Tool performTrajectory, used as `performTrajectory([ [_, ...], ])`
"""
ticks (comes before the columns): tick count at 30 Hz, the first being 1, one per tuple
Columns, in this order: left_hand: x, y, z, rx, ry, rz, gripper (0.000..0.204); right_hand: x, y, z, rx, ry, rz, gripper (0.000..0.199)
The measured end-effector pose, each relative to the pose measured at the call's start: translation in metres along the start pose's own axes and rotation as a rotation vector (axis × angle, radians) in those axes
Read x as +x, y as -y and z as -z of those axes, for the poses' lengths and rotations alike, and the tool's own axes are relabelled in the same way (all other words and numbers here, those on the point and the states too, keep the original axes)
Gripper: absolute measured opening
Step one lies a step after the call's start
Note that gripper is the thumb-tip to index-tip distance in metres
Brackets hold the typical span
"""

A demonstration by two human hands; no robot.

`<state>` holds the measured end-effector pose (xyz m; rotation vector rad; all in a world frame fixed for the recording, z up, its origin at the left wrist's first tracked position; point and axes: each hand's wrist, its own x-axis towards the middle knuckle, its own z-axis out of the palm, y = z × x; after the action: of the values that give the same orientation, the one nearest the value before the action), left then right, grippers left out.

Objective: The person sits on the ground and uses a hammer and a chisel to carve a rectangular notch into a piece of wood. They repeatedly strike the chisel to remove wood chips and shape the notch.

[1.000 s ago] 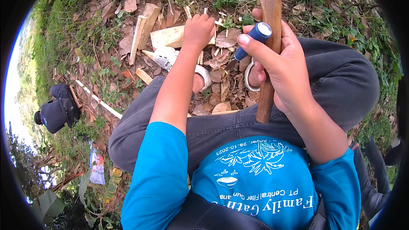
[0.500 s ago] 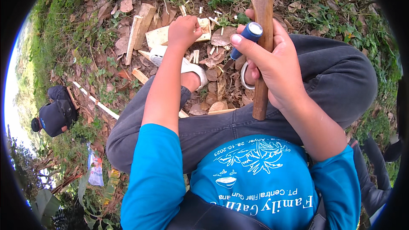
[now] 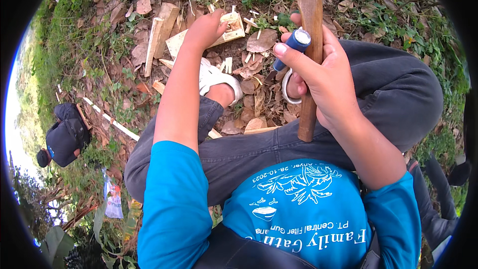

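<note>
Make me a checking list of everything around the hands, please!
Surface: ground of grass, dry leaves and wood chips.
Job's things: wooden stick held upright; blue-handled tool gripped along with it; pale wood offcut on the ground.
Clutter: wooden slats, scattered splinters, a thin white strip.
Hands: right hand closed round the stick and tool; left hand reaches down onto the offcut, grip unclear.
Cables: nothing seen.
Surroundings: another person in dark clothes at the left; plants along the edges.
</note>
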<state>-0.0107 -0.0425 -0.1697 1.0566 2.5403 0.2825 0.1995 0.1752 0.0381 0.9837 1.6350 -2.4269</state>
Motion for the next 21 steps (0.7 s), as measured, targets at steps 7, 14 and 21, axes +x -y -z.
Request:
performTrajectory([
  [7, 0.003, 0.012, 0.005, -0.030, 0.006, 0.125, 0.035, 0.000, 0.002, -0.003, 0.020, 0.025, -0.058, 0.064],
  [14, 0.025, 0.028, 0.008, -0.127, 0.096, 0.256, 0.030, 0.004, -0.004, -0.001, 0.019, -0.004, -0.010, 0.059],
  [21, 0.026, 0.106, -0.022, -0.616, 0.011, 0.506, 0.033, 0.000, -0.003, -0.005, 0.030, 0.065, -0.034, 0.059],
])
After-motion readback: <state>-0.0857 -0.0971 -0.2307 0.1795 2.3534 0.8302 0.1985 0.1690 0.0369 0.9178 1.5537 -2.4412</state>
